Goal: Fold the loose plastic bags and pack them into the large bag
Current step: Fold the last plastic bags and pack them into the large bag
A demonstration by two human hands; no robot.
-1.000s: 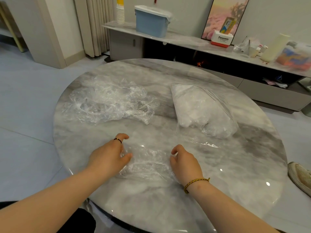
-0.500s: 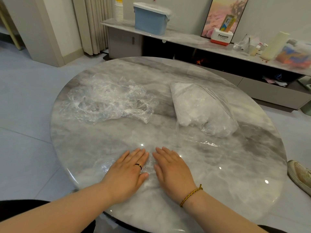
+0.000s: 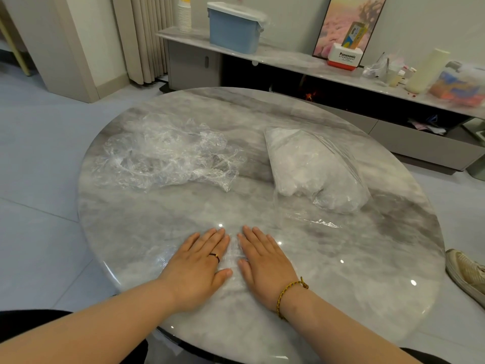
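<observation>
Pressing a clear bag (image 3: 232, 254) flat near the worktop's (image 3: 341, 298) front edge, left hand (image 3: 199, 269) and right hand (image 3: 265, 264) lie side by side, fingers straight.

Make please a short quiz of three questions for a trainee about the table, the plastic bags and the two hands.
1. True or false: the left hand and the right hand press flat on a clear bag on the table.
2. Where does the large bag lie? A) to the right of the loose pile; B) to the left of it; C) under the hands.
3. Fill in: the ring is on the ____ hand.
Key: 1 true; 2 A; 3 left.
</observation>
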